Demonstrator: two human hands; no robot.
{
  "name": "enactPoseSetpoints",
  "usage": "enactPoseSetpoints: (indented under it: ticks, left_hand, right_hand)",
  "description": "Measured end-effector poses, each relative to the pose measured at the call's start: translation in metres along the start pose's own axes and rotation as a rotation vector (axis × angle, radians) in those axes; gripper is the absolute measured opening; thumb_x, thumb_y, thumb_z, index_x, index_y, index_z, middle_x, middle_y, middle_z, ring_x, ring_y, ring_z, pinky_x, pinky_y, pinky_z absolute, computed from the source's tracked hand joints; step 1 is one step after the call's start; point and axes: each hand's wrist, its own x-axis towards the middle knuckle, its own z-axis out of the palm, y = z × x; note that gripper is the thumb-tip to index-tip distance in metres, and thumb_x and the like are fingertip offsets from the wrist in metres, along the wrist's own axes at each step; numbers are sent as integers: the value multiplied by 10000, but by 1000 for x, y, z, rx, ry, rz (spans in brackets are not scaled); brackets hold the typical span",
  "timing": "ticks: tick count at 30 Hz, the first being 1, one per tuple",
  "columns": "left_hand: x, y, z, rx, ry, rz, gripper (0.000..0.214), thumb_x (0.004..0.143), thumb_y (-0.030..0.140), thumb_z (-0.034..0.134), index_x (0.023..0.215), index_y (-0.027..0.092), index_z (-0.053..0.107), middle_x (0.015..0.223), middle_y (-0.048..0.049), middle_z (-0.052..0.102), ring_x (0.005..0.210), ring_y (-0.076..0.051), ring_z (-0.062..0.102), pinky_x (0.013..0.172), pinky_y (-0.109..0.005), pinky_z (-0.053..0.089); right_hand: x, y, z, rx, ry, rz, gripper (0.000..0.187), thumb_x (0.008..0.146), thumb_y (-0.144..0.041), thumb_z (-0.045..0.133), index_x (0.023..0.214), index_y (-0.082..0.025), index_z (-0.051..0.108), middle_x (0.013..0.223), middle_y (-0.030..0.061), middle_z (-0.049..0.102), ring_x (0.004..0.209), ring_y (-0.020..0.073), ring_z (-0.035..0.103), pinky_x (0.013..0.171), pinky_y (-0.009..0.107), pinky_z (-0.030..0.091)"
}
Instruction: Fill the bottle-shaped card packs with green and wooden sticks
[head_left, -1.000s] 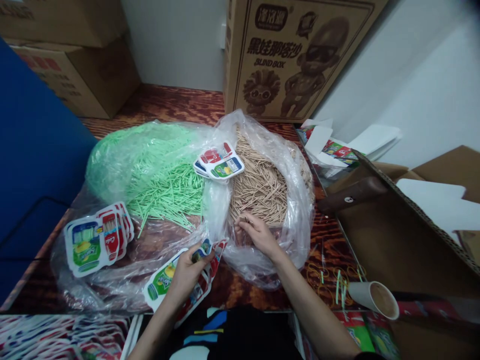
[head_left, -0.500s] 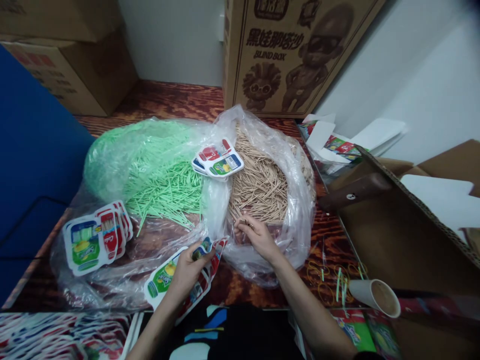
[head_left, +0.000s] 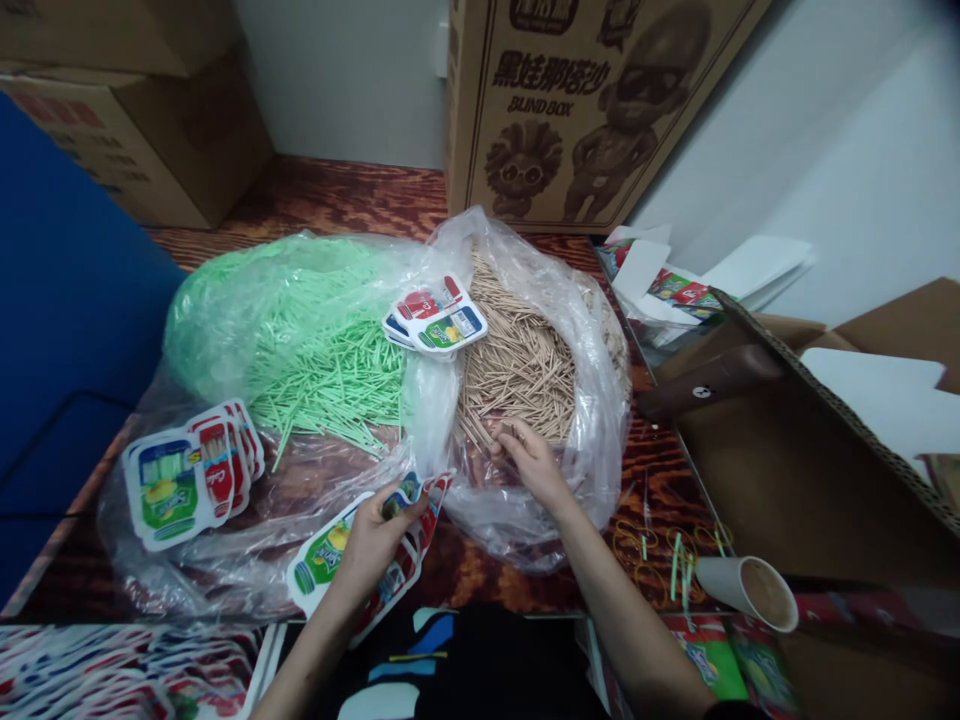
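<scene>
Slightly to the right and nearer the sticks now, the right hand [head_left: 531,465] has shifted by a small amount, its fingertips drawn together and apparently pinching a few tan sticks [head_left: 517,360], too small to count. The loose pile lies just beyond those fingers in an open clear plastic bag [head_left: 592,390]. I read the shift as a small adjustment while sticks are being picked or evened up, with nothing carried over to the left side so far.

The left hand [head_left: 375,535] has hardly moved: it grips the printed soda-bottle cards [head_left: 319,560] near their upper end, just short of the tan-stick bag. So the cards and the pinched sticks remain apart.

Farther out, green sticks [head_left: 337,385] spill from a second bag. A stack of filled cards [head_left: 165,490] rests at the far left, and a smaller stack of cards [head_left: 446,335] lies between the two piles. A paper cup [head_left: 742,592] lies tipped at the right, beside yellow rubber bands [head_left: 643,578].
</scene>
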Motion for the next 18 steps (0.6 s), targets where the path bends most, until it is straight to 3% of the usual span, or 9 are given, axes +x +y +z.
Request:
enactPoseSetpoints:
  ticks: [7, 13, 18]
  left_hand:
    - [-1, 1, 0, -11, -4, 7, 246, 687, 399, 719, 747, 163, 682, 603, 18, 627, 588, -153, 548, 564, -233, 427]
    - [0, -3, -1, -14, 18, 22, 282, 671, 418, 731, 623, 166, 613, 575, 14, 618, 630, -175, 576, 576, -238, 432]
    - [-1, -1, -1, -14, 13, 7, 281, 665, 421, 732, 635, 169, 613, 575, 17, 615, 631, -174, 573, 560, -232, 419]
  right_hand:
    - [12, 7, -22, -25, 128, 2, 183, 823, -385, 522, 832, -203, 545, 625, -39, 552, 533, 117, 525, 536, 239, 437]
    - [10, 10, -14, -60, 64, -5, 185, 841, -384, 507, 826, -204, 545, 641, -37, 566, 572, 119, 542, 574, 240, 451]
    - [6, 16, -5, -80, 19, -22, 173, 864, -359, 475, 831, -200, 538, 649, -39, 565, 589, 118, 537, 592, 240, 437]
